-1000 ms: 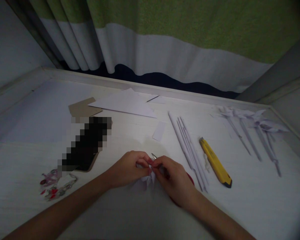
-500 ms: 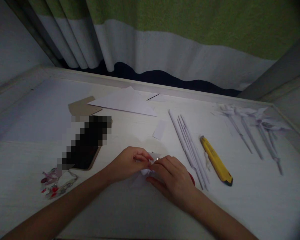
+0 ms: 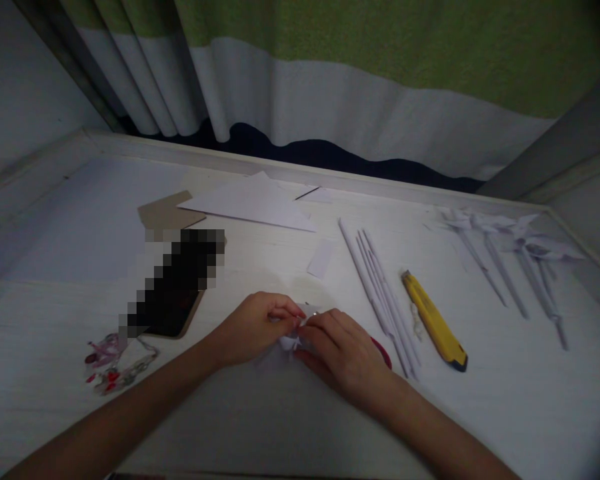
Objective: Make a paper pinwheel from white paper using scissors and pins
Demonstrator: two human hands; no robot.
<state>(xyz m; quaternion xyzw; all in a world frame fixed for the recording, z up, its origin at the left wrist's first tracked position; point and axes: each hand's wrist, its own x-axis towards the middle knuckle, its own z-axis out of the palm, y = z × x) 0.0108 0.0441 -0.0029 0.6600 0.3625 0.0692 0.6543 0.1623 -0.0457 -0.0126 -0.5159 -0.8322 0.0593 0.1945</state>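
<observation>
Though partly hidden, folded white paper between left hand and right hand, pinched by both.

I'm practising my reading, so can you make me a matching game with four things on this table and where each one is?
Things
1. yellow plastic box cutter
2. flat black phone with a tan edge
3. small folded white paper piece
4. white paper pinwheel shapes on sticks

Places
A. at the far right of the table
B. at the fingertips of the left hand and right hand
C. between the thin white paper rolls and thing 4
D. beside the red-and-pink charms

Right pairs: 1-C, 2-D, 3-B, 4-A
</observation>
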